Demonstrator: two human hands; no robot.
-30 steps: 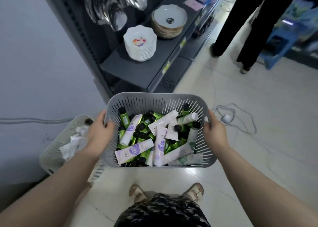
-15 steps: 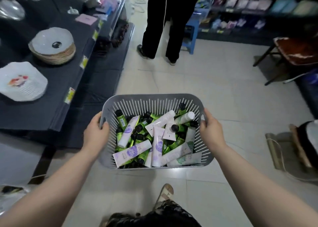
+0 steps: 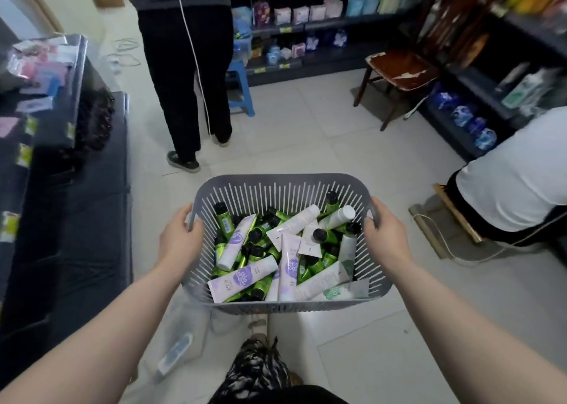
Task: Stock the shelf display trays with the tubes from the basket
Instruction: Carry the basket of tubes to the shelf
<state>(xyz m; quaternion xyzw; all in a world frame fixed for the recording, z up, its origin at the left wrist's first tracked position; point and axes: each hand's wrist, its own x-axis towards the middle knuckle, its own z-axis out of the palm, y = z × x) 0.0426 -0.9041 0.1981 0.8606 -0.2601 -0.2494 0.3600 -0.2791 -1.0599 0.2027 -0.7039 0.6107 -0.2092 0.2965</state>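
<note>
We carry the grey slotted basket (image 3: 285, 186) between us. Our left hand (image 3: 181, 241) and right hand (image 3: 386, 235) grip its opposite rims. The tubes (image 3: 285, 250) lie heaped inside.

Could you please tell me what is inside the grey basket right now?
A loose pile: green tubes with black caps and white tubes. It hides the basket floor.

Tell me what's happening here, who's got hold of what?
A person holds a grey slatted basket off the floor with both hands: the left hand grips its left rim and the right hand grips its right rim. The basket is heaped with green tubes and white tubes; no tube is in either hand. The person stands on a shop floor, with stocked shelves ahead and another person in black trousers beside a blue stool.
</note>
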